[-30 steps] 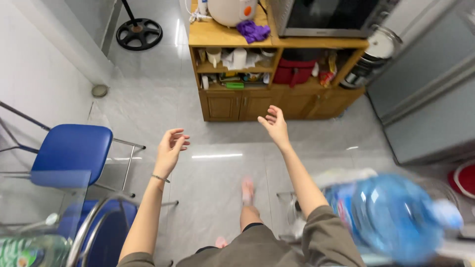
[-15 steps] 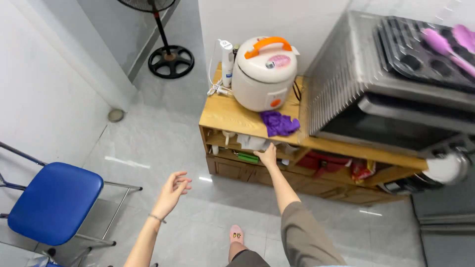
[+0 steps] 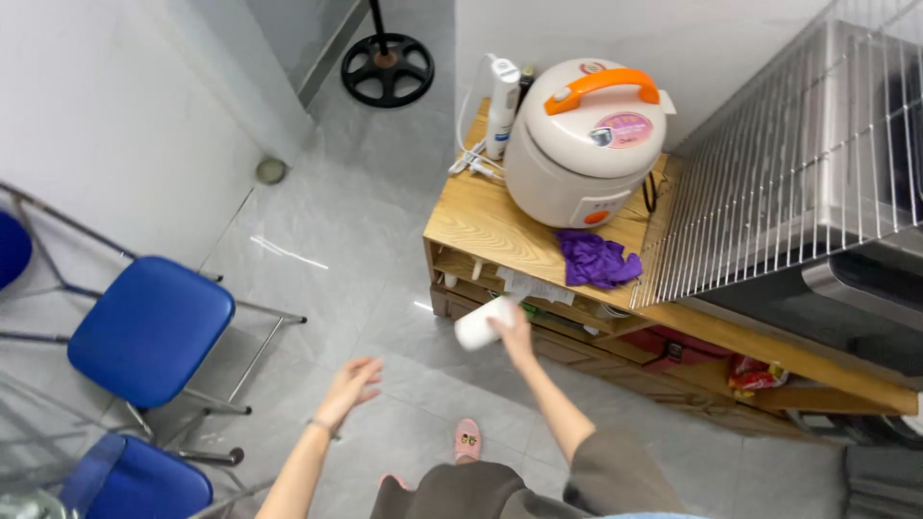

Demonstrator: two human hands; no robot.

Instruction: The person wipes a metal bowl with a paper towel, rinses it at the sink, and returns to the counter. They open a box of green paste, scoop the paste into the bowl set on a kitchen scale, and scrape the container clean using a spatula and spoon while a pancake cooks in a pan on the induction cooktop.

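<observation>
Head view looks down on a wooden shelf (image 3: 486, 226) with a rice cooker (image 3: 588, 139), a purple cloth (image 3: 596, 259) and a wire rack (image 3: 788, 163) on top. The right hand (image 3: 514, 327) is stretched out to the front edge of the shelf and is closed around one end of a white roll (image 3: 481, 324), probably paper, though blur makes that uncertain. The roll sits at the mouth of the upper shelf opening, just below the top board. Its long axis runs slantwise, from the fingers down and out toward the floor on the person's left, so the free end points away from the shelf and the held end lies nearest the opening. The left hand (image 3: 351, 383) hangs over the floor (image 3: 317, 221) with fingers spread and nothing in it, well apart from the roll and farther from the shelf than the right. Blue chairs (image 3: 149, 327) stand to the left.
</observation>
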